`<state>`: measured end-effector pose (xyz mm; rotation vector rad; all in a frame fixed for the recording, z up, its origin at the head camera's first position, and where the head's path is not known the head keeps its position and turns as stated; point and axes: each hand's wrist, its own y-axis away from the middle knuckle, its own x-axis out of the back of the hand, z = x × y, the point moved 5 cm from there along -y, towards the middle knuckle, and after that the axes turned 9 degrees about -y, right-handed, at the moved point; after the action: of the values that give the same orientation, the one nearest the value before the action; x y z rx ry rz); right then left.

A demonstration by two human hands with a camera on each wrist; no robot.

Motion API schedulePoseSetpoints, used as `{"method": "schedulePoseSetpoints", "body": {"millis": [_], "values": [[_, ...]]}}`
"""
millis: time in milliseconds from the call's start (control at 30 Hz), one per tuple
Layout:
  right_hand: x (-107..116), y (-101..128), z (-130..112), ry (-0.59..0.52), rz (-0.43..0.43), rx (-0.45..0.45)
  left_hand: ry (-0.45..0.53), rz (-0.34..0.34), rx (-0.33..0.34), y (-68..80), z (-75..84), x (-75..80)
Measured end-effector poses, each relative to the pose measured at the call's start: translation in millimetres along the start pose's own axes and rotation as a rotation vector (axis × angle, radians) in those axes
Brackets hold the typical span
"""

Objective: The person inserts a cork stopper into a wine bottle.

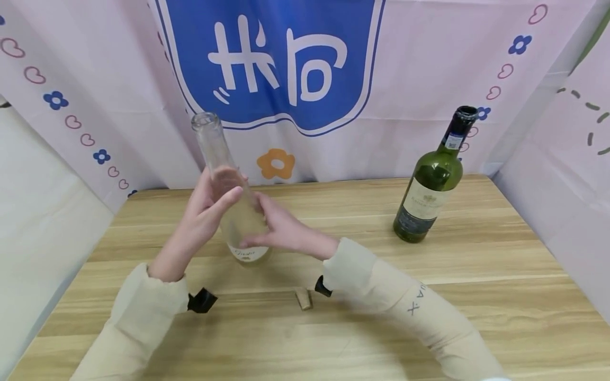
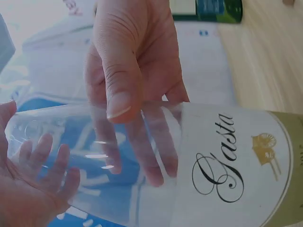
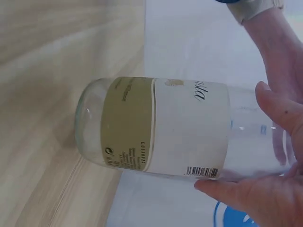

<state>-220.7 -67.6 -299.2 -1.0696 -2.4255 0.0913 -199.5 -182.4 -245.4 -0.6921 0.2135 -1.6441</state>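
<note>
A: We see the clear glass bottle standing on the wooden surface, its base down and its neck leaning a little to the left. Both hands are on it.

B: Yes. The left hand wraps the shoulder of the bottle from the left, thumb across the front. The right hand wraps the body from the right, fingers curled round the glass just above the label. So each grip is clamped on the bottle, not loose.

A: Why two hands, do we think?

B: We judge that the tall, empty bottle tips easily, and one hand high with one hand low steadies it. In the left wrist view the fingers show through the glass, so nothing seems to be inside where they lie.

A: Its mouth is open; no stopper in it. And the count?

B: Two bottles: the clear one, and a green wine bottle standing well apart to the right, near the back edge. One cork lies on the surface near the right sleeve, between the two arms. Two small black devices, one at each wrist.

A: And the backdrop?

B: A pale cloth with a blue emblem, hearts and flowers hangs behind the surface.
</note>
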Motion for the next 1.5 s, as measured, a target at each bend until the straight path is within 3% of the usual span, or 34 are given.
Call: {"method": "schedulePoseSetpoints", "body": {"millis": [267,700,1067,1167,1333,1500], "values": [[-10,26,-17,0.040,-0.045,0.114,0.103,-0.063,-0.109,22.5,22.6,-11.4],[-21,56,-19,0.162,-0.075,0.205,0.102,-0.091,-0.076,47.3,25.6,-26.6],[-26,62,-17,0.197,-0.078,0.239,0.102,-0.106,-0.096,53.6,24.7,-29.6],[-23,63,-16,0.169,-0.103,0.180,0.087,-0.108,-0.095,53.1,24.0,-29.8],[-15,67,-10,0.175,-0.160,-0.011,0.062,-0.113,-0.093,52.6,23.0,-30.3],[-12,74,6,0.330,-0.185,-0.186,0.028,-0.098,-0.082,53.6,22.8,-29.2]]}}
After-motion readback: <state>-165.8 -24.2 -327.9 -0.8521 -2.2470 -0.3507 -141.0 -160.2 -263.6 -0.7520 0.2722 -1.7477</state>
